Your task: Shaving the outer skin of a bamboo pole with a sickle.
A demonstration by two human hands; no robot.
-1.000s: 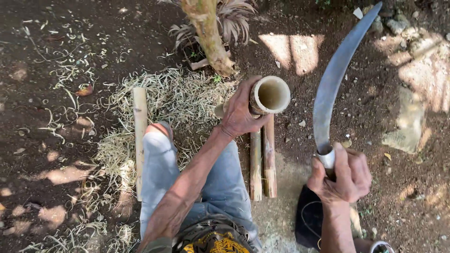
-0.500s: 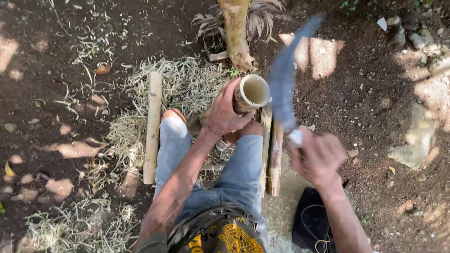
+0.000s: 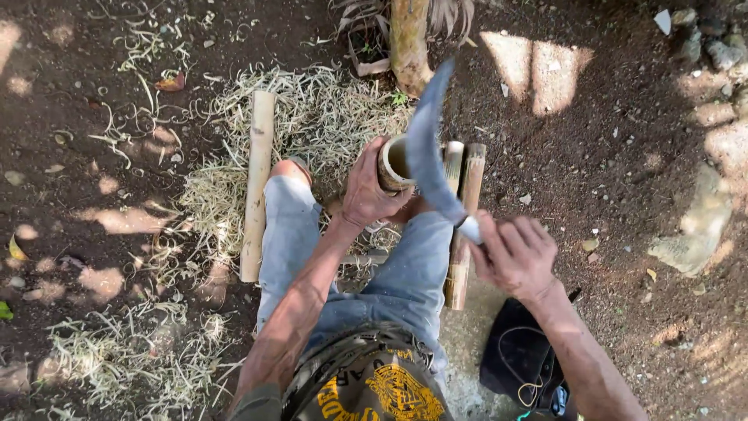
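My left hand grips an upright hollow bamboo tube between my knees, its open end facing up. In my right hand is the handle of a long curved blade, whose edge lies across the tube's rim. Split bamboo pieces lie on the ground just right of the tube, under the blade. I am seated, in blue jeans.
A long bamboo length lies left of my leg on a heap of pale shavings. A stump stands just beyond the tube. A dark bag sits by my right hip. Stones lie to the right on dark soil.
My right hand has swung the curved blade from raised at the right down and left onto the tube's rim. My left hand has kept its hold on the tube.
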